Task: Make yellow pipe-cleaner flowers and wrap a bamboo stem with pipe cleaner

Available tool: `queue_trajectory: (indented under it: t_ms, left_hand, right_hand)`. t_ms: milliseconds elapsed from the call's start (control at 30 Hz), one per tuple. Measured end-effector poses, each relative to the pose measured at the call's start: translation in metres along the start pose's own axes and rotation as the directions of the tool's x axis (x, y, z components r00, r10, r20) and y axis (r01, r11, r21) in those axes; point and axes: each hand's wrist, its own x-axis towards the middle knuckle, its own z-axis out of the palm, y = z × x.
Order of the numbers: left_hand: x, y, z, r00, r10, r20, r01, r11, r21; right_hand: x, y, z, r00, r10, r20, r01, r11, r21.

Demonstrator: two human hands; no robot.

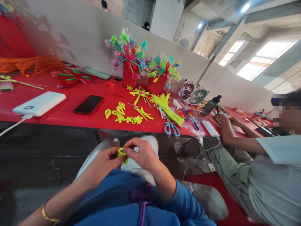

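Note:
Over my lap, both hands pinch one small piece of bent yellow pipe cleaner (121, 153), partly covered by the fingers. My left hand (110, 158) grips it from the left between thumb and fingertips. From the other side, my right hand (141, 153) holds it with thumb and forefinger. On the red table (94, 121) just beyond lie several looped yellow pipe-cleaner flowers (137, 119) and some short yellow pieces (144, 113). A bundle of straight yellow pipe cleaners (168, 108) is farther right, above a pair of blue-handled scissors (172, 129).
A white power bank (39, 103) and a black phone (88, 104) lie on the left of the table. Two red boxes of pipe-cleaner flowers (131, 53) stand against the partition (84, 40). At the right, a co-worker (277, 169) sits near a dark bottle (208, 106).

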Motion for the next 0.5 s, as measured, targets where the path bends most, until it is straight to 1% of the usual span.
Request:
queue_trajectory:
  t_ms: [133, 233, 400, 500]
  left_hand:
    - [0.000, -0.002, 0.001, 0.999, 0.048, 0.006, -0.048, 0.999, -0.023]
    - [0.000, -0.005, 0.002, 0.997, 0.069, -0.028, -0.071, 0.995, -0.071]
    - [-0.002, -0.005, 0.004, 0.994, 0.061, -0.095, -0.073, 0.989, -0.130]
    - [-0.002, -0.006, 0.004, 0.997, 0.042, -0.063, -0.050, 0.989, -0.137]
  right_hand:
    - [0.001, 0.001, 0.002, 0.994, 0.103, -0.021, -0.103, 0.994, 0.033]
    - [0.001, 0.004, 0.002, 0.990, 0.138, -0.035, -0.135, 0.988, 0.071]
    - [0.004, 0.011, 0.003, 0.978, 0.199, -0.061, -0.189, 0.973, 0.135]
    - [0.006, 0.012, 0.005, 0.973, 0.226, -0.053, -0.214, 0.961, 0.177]
